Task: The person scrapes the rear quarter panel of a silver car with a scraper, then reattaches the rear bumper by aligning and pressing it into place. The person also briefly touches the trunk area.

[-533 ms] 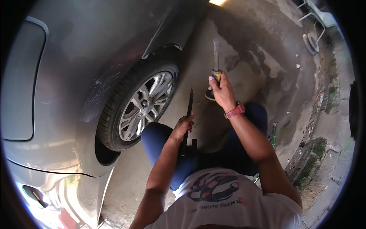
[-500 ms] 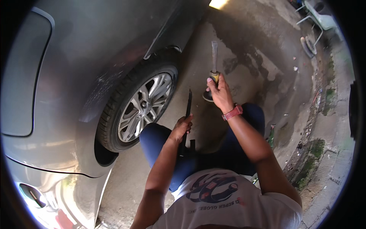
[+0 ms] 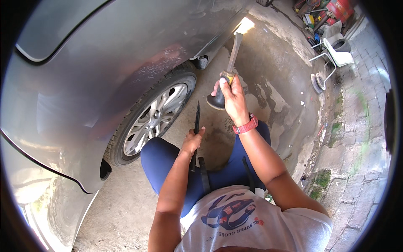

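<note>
My left hand grips a long black bar that points away from me, near the alloy wheel of a grey car. Higher and to the right, my right hand is closed on a flat-bladed chisel with a yellow and black handle, its blade angled up. A dark round piece shows behind that hand; I cannot tell whether it belongs to the chisel. I am low beside the car, with my blue-clad knees apart and my red watch on the right wrist.
A white metal-legged chair stands at upper right, with round metal discs beside it and piled red and assorted items behind. Stone paving with moss runs along the right, beside the stained concrete floor.
The view has shifted, bringing more of the background pile and paving into sight. My right hand and chisel are higher and slightly left in the picture, the blade now tilted rightward.
</note>
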A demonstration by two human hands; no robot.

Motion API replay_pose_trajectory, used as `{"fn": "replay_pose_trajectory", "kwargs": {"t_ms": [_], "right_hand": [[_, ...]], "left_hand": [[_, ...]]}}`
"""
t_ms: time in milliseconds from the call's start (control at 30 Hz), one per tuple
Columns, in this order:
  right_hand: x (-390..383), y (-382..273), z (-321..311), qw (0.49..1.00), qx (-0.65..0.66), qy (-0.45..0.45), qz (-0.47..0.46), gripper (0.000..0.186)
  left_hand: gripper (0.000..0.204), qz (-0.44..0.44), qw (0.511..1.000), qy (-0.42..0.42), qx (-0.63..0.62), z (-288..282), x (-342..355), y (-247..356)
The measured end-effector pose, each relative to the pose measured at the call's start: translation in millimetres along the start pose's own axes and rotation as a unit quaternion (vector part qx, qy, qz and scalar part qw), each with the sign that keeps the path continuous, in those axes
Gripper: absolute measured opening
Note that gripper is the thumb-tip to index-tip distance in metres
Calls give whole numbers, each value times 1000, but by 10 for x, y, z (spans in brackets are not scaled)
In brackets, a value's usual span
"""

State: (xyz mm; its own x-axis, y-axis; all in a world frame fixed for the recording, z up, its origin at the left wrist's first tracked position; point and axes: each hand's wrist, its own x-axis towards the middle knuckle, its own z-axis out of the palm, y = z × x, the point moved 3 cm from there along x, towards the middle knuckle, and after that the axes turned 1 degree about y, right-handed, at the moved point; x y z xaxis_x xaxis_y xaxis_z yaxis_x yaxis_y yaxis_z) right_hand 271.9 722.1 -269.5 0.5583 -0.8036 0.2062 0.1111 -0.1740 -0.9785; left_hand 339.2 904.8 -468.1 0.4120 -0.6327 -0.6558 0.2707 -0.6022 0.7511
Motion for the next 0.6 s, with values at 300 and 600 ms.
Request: {"fn": "replay_pose_trajectory", "kwargs": {"t_ms": [300, 600], "right_hand": [[283, -429, 252, 995, -79, 27, -51, 21], [143, -537, 423, 987, -158, 18, -34, 22]], "left_hand": [[68, 8, 999, -1, 38, -99, 35, 37], [90, -16, 996, -13, 91, -228, 98, 28]]}}
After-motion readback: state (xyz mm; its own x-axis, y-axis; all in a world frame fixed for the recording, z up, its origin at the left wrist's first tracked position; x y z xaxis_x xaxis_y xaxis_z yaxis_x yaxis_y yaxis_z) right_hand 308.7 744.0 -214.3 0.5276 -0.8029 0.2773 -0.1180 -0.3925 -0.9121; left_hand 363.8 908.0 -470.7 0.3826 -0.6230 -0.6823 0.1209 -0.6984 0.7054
